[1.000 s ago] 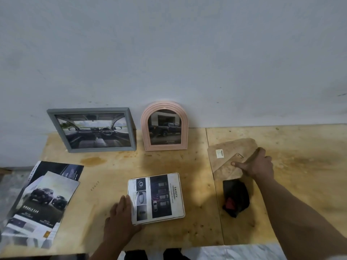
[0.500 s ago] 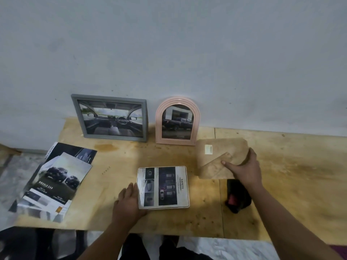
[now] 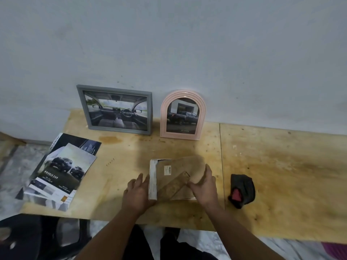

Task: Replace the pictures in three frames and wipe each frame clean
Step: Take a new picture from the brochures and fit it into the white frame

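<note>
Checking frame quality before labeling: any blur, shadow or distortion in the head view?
Head view: dim, flat light; soft shadow on the table behind the hands; brown backing board smeared by motion blur; wide-angle bowing along the table's far edge; grey frame and pink arched frame fairly sharp, no strong glare.

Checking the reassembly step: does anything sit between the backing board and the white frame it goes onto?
Nothing visible does. The right hand holds the backing board directly over the white frame, covering most of it, and the left hand rests at the frame's left edge. The cloth lies off to the right, apart.
</note>
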{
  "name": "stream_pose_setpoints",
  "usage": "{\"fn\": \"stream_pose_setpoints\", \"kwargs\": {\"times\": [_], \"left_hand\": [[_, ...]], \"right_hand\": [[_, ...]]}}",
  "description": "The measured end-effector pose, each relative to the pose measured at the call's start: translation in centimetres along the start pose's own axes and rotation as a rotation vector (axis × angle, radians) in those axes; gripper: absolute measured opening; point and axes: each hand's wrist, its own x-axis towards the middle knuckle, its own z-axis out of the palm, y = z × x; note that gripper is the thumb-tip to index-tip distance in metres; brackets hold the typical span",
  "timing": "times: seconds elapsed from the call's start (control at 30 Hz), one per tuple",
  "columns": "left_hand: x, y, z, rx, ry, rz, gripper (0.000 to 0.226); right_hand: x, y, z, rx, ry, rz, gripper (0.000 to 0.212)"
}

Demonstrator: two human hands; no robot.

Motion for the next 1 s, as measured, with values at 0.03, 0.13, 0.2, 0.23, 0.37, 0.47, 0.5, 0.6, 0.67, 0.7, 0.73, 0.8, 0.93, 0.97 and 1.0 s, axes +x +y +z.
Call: {"fn": "stream_pose_setpoints", "kwargs": {"times": [0.03,0.13,0.2,0.23,0.37,0.47,0.5,0.6,0.67,0.7,0.73,0.8,0.93,0.97,1.0], "left_hand": [[0.0,-0.1,-0.2,-0.002,-0.007,0.007,0.109],[0.2,-0.6,-0.5,-0.004,-0.032,0.023,0.109],[0.3,-0.8,-0.7,-0.004,-0.048,0.029,0.111],[0.3,-0.9,-0.7,-0.003,-0.056,0.030,0.112],[0.4,-0.5,-0.8,0.018,-0.078,0.023,0.112],[0.4,-0.6,-0.7,0.032,-0.068,0.021,0.108],[0.4,-0.7,-0.6,0.039,-0.066,0.023,0.107],[0.5,-0.7,-0.6,0.059,-0.076,0.025,0.105],[0.5,-0.6,-0.6,0.068,-0.081,0.025,0.104],[0.5,-0.6,-0.6,0.074,-0.081,0.027,0.103],[0.5,-0.6,-0.6,0.081,-0.081,0.030,0.103],[0.5,-0.6,-0.6,0.090,-0.083,0.034,0.101],[0.5,-0.6,-0.8,0.092,-0.090,0.036,0.098],[0.5,-0.6,-0.8,0.095,-0.090,0.037,0.098],[0.5,-0.5,-0.8,0.101,-0.089,0.037,0.098]], "right_hand": [[-0.2,-0.1,0.3,-0.021,-0.001,0.007,0.110],[-0.3,-0.2,0.9,-0.081,-0.004,0.016,0.111],[-0.1,-0.3,1.1,-0.123,-0.007,0.030,0.113],[-0.1,-0.4,1.3,-0.153,-0.010,0.039,0.113],[-0.3,-0.8,2.1,-0.270,-0.013,0.052,0.111],[-0.5,-0.7,2.5,-0.357,0.006,0.088,0.107],[-0.5,-0.7,2.6,-0.388,0.010,0.097,0.105],[-0.5,-0.4,2.8,-0.448,0.021,0.103,0.105],[-0.4,-0.3,2.8,-0.484,0.023,0.097,0.106],[-0.3,-0.2,2.8,-0.502,0.020,0.093,0.107],[-0.3,-0.2,2.8,-0.517,0.016,0.087,0.107],[-0.2,-0.2,2.7,-0.542,0.003,0.084,0.108],[0.0,0.2,2.6,-0.607,-0.009,0.084,0.111],[0.0,0.2,2.6,-0.629,-0.011,0.081,0.112],[0.0,0.3,2.7,-0.652,-0.013,0.077,0.112]]}}
